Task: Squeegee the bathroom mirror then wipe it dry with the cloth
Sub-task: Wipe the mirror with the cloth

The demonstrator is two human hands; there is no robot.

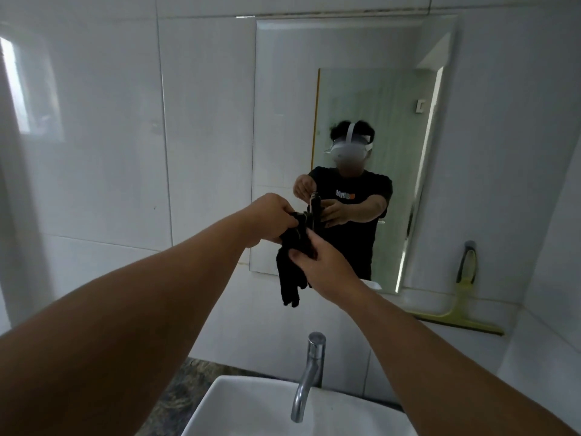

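Two hands bunch a black cloth (294,262) before the bathroom mirror (352,89), squeegee set aside.

The left hand (270,220) clenches the cloth's upper end while the right hand (317,262) pinches its middle, the loose tail hanging between them just in front of the mirror's lower edge. The yellow-green squeegee (462,306) rests on the tiled ledge (534,322) to the right, handle leaning against the wall, well apart from both hands, so the squeegee pass looks finished and the drying step is in hand. The next move calls for gathering the cloth into a pad and pressing it flat to the glass. Whether the cloth touches the mirror cannot be told; any wetness on the glass is too faint to see, and the basin (239,404) and tap (309,372) below are cut off.
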